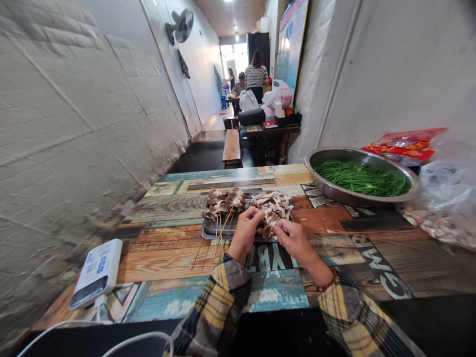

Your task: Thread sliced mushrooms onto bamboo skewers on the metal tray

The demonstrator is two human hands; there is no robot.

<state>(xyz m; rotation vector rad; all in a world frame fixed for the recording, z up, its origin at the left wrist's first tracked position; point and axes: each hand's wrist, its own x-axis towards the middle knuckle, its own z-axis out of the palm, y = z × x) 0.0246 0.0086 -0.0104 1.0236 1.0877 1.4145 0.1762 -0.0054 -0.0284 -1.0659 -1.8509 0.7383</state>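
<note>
At the centre of the frame: one mushroom piece, between two bare hands, over the near edge of a loose mushroom heap. Right hand: thumb and fingertips pinching the piece's right side; beaded bracelet at the wrist. Left hand: thumb and forefinger drawn together at its left side, seemingly gripping it; whether they also hold a stick cannot be told.

Just left of centre: skewered mushrooms, bunched, their thin sticks slanting toward the lower edge; judged the finished portion, count unclear through overlap. Remaining, by the same judgement: the loose heap, about as broad as the finished bunch, so the work looks roughly midway. Beneath both lots: one shallow tray.

Right of centre: bare skewers flat on the patchwork-print table, presumably spare. Upper right of the table: steel basin of long green stalks, apparently untouched. Right edge: clear plastic bag, pale contents indistinct. Lower left: white device with a cable. Top centre, well apart: people, a bench, a further table with bags
</note>
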